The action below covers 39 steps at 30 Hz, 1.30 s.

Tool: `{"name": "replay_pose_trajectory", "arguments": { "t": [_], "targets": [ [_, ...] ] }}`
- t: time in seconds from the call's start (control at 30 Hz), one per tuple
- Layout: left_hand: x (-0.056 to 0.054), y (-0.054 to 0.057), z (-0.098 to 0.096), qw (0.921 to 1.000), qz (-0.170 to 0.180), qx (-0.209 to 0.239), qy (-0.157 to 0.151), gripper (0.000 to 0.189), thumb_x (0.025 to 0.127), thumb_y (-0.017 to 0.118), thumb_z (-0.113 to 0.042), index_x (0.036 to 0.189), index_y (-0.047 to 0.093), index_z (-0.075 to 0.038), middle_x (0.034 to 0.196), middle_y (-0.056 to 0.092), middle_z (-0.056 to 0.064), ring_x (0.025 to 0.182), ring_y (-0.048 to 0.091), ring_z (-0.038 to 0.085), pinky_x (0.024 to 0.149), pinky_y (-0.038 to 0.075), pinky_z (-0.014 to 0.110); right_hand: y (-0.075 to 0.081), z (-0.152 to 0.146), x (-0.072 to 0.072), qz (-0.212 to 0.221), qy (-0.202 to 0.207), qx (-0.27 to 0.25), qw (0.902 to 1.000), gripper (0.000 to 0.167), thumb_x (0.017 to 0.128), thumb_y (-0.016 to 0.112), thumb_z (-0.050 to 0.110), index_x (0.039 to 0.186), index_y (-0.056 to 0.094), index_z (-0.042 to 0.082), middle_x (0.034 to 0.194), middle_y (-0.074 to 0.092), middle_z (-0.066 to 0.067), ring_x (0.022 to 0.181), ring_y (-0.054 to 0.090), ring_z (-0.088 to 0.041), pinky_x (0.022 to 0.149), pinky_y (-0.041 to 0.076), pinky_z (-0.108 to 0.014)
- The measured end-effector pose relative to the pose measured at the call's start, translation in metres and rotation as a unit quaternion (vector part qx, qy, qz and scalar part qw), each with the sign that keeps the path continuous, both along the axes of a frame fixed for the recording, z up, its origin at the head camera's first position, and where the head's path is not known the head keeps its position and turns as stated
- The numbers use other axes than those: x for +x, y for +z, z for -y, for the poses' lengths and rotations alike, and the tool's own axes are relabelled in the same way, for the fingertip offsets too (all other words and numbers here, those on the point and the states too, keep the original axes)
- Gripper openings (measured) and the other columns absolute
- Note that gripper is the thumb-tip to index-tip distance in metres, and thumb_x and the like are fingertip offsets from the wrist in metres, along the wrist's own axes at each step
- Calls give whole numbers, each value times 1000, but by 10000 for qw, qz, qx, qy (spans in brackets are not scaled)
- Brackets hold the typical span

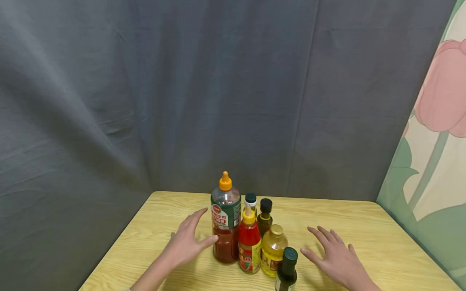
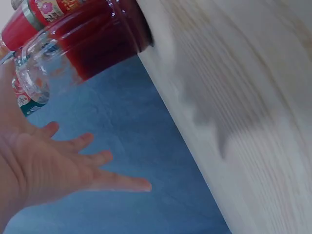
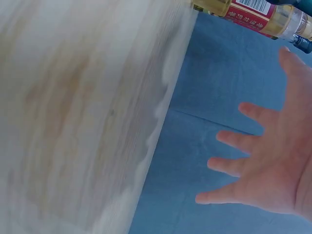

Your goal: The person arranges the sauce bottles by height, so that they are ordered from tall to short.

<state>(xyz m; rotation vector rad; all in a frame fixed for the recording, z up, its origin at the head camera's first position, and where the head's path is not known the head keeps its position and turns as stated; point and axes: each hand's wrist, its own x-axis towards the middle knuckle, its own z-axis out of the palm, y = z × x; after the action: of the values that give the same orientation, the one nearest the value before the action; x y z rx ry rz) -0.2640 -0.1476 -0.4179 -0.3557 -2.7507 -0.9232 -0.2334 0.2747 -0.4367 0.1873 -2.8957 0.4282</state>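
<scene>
Several condiment bottles stand upright in a cluster on the table. Tallest is a ketchup bottle (image 1: pixel 225 244) with an orange nozzle cap and green label. Beside it are a red sauce bottle (image 1: pixel 249 238) with a yellow cap and a yellow oil bottle (image 1: pixel 270 258). A dark bottle (image 1: pixel 287 279) with a green cap is nearest the front, cut off by the frame edge. My left hand (image 1: pixel 184 243) has its fingers spread at the ketchup bottle's left side, thumb tip overlapping it in the head view. To the right of the cluster, my right hand (image 1: pixel 335 258) hovers with spread fingers, holding nothing.
Behind the front bottles are a black-capped bottle (image 1: pixel 265 218) and a green-capped bottle (image 1: pixel 250 199), both partly hidden. The wooden table (image 1: pixel 349 214) ends at a grey curtain (image 1: pixel 225 101). A floral panel (image 1: pixel 433 161) borders the right side.
</scene>
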Motion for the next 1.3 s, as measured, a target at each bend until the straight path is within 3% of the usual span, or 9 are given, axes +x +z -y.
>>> {"name": "replay_pose_trajectory", "arguments": {
  "t": [0.13, 0.23, 0.4, 0.6, 1.0, 1.3],
  "targets": [
    [-4, 4, -6, 9972, 39, 716, -216, 93, 84, 72, -65, 157, 35, -21, 155, 41, 16, 139, 40, 43, 104, 37, 69, 3, 3, -2, -517, 159, -212, 9983, 71, 93, 59, 65, 139, 60, 11, 136, 58, -22, 122, 53, -50, 87, 40, -76],
    [-6, 7, -12, 9941, 107, 1046, -272, 93, 83, 74, -63, 157, 34, -21, 154, 43, 15, 138, 41, 42, 105, 37, 66, 5, 5, -2, -829, 258, -351, 9956, 65, 94, 62, 61, 133, 63, 9, 131, 62, -21, 117, 58, -47, 89, 46, -67],
    [-7, 13, -22, 9866, 168, 1585, -340, 91, 84, 76, -56, 156, 33, -20, 150, 47, 16, 135, 45, 44, 102, 39, 67, 7, 7, -1, -887, 274, -460, 9946, 63, 94, 61, 61, 130, 65, 9, 130, 62, -20, 117, 58, -46, 90, 47, -64],
    [-9, 16, -34, 9711, 207, 2301, -603, 93, 84, 81, -45, 156, 30, -17, 144, 52, 17, 132, 48, 43, 99, 44, 65, 6, 9, 0, -864, 261, -538, 9945, 63, 94, 60, 63, 128, 66, 10, 129, 62, -18, 117, 58, -44, 90, 48, -64],
    [-12, 12, -47, 9619, 239, 2592, -836, 98, 83, 83, -42, 156, 22, -19, 135, 57, 10, 122, 56, 31, 99, 47, 55, 6, 10, -2, -934, 333, -567, 9935, 59, 93, 65, 58, 129, 65, 11, 130, 62, -18, 118, 57, -45, 88, 49, -63],
    [-17, 8, -51, 9600, 68, 2707, -712, 96, 80, 87, -39, 153, 29, -17, 128, 62, 9, 114, 61, 27, 94, 51, 49, 6, 14, -5, -998, 440, -646, 9919, 59, 95, 63, 57, 132, 64, 11, 132, 61, -17, 119, 57, -44, 88, 49, -63]
  ]
}}
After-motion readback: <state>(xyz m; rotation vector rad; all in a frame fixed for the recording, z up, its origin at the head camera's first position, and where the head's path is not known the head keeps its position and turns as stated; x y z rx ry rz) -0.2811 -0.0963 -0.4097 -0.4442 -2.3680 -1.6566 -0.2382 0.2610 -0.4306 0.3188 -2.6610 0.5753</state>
